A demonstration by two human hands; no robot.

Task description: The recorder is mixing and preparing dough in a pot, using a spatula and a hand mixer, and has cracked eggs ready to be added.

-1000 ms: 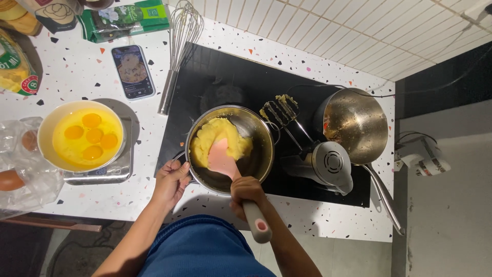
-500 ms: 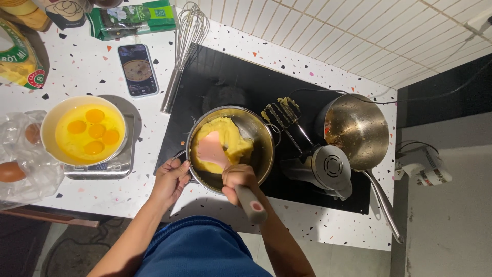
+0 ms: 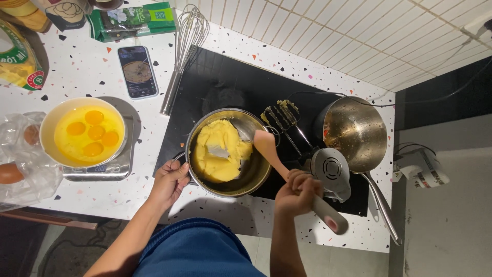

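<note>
Since the previous frames, spatula lifts clear toward the rim; right hand fists its handle. Left hand clasps the steel pan holding yellow dough. Steady pan, scrape deep.

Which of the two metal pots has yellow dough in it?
The steel pot nearer the left hand, beside the egg bowl; the other pot sits empty.

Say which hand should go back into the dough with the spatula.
Right. The right hand already holds the pink spatula, its blade lifted at the pan's rim. The left hand is at the pan's near-left edge, likely steadying it.
</note>
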